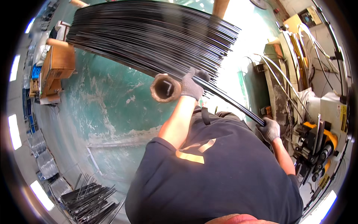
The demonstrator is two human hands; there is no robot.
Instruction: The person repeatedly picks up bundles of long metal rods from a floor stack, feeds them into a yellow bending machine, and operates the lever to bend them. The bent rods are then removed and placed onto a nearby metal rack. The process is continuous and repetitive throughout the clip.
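Shining along their upper side, the held rods are black, long, straight and thin; they lie close together, so I cannot count them. They run along the near edge of the rod pile and stick out past its right end. Just beside the pile's near edge there is a brown tube with a rough rim, and inside its hollow a pale bent piece is seen. Near the pile's left end stands a brown box, whose inside is hidden. The left hand, in a grey glove, is on the rods at the pile's near edge; I cannot tell how fully its fingers close. The right hand, also gloved, is to the right of the pile, wrapped around the rods near their outer end. Between both hands, the rods slope down toward the right one.
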